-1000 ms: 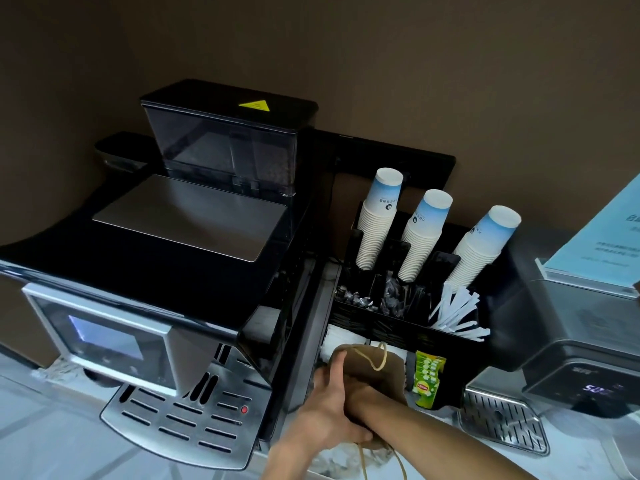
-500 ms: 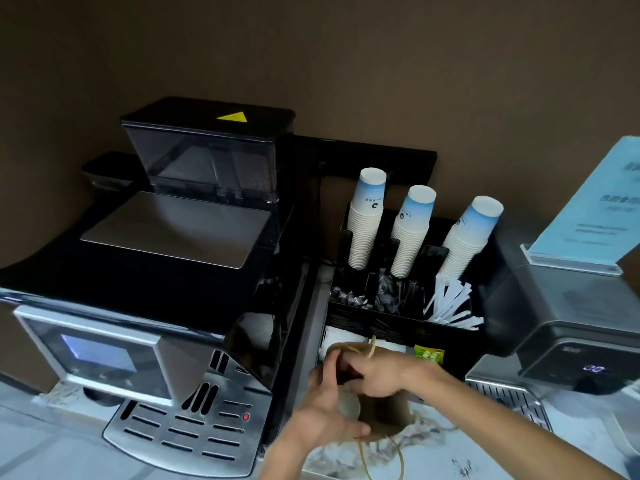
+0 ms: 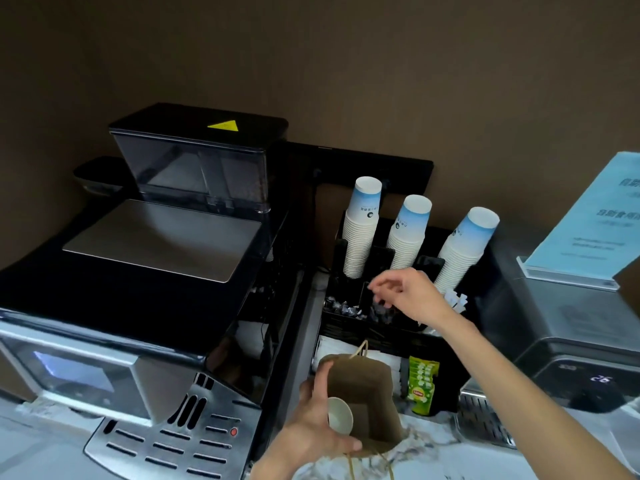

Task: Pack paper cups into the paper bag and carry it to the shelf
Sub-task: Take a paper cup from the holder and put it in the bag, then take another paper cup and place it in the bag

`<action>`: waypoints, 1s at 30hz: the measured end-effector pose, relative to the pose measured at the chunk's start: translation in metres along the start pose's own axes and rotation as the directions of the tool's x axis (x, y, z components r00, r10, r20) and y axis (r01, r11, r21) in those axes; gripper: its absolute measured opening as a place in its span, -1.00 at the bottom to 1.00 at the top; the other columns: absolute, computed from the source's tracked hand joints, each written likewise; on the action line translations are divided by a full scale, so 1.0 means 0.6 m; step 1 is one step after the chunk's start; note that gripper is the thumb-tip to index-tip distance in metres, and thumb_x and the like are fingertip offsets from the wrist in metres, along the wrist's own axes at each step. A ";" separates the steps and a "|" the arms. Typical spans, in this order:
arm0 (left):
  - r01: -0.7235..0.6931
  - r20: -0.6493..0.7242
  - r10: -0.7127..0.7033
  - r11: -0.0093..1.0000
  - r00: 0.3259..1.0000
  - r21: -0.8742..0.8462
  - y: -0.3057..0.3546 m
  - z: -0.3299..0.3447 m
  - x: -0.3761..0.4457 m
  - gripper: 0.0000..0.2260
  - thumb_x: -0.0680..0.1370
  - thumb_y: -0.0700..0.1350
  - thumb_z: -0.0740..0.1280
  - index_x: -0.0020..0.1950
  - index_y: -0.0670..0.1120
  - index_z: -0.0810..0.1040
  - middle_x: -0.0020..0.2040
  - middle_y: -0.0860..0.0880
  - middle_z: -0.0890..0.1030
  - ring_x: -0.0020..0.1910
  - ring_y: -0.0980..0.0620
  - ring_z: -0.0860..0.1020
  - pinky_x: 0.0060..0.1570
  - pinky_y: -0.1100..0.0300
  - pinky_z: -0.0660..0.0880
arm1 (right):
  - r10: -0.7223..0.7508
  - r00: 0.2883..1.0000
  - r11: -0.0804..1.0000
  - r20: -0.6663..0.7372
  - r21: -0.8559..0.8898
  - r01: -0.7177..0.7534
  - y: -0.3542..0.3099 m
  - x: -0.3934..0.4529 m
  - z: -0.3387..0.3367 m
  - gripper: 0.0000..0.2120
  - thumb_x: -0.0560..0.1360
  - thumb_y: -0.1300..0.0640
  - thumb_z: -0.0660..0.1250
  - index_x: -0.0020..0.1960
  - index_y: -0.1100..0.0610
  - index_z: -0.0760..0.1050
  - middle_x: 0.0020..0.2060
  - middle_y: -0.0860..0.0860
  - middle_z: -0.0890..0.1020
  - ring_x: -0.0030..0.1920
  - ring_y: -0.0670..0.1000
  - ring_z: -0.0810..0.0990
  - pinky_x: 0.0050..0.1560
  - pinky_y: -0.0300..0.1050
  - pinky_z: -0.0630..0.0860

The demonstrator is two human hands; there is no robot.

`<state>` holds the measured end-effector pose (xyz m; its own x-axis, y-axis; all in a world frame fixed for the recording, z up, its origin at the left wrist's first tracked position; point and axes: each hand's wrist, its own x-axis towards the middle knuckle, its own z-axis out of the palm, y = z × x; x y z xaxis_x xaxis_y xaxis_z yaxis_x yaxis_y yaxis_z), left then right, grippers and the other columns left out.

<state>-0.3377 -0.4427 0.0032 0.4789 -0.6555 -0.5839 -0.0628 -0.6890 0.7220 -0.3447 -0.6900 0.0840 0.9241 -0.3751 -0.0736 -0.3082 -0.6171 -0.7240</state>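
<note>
A brown paper bag [image 3: 370,386] stands open-mouthed on the marble counter, and my left hand [image 3: 317,422] grips its near rim. One white paper cup [image 3: 340,417] lies inside the bag against its left wall. Three stacks of white-and-blue paper cups lean in a black organiser: left stack [image 3: 362,228], middle stack [image 3: 408,233], right stack [image 3: 462,247]. My right hand [image 3: 410,294] hovers over the organiser just below the middle stack, fingers loosely spread, holding nothing.
A large coffee machine [image 3: 149,278] fills the left side. The black organiser [image 3: 346,327] also holds sachets and white stirrers [image 3: 457,301]. A green tea box [image 3: 422,384] stands right of the bag. A second machine [image 3: 571,327] with a blue sign [image 3: 588,216] sits at right.
My right hand has left the bag and risen up to the organiser below the cup stacks. A cup now lies inside the bag. My left hand keeps its hold on the rim.
</note>
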 end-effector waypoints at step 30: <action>-0.005 0.025 0.006 1.000 1.000 -0.024 0.003 -0.010 0.001 0.13 0.34 -0.08 0.58 0.53 0.24 -0.26 0.56 -0.02 -0.06 0.55 -0.07 0.11 0.53 -0.01 0.15 | -0.203 0.977 0.946 -0.067 -0.271 0.178 0.070 0.142 0.074 -0.92 0.50 0.28 0.34 -0.03 0.16 0.58 -0.18 0.06 0.65 -0.19 0.02 0.63 -0.16 -0.20 0.54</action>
<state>-0.3324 -0.4425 0.0063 0.4565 -0.6671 -0.5888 -0.0444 -0.6779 0.7338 -0.2691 -0.7174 0.0167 0.9500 -0.2879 0.1213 -0.1885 -0.8378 -0.5124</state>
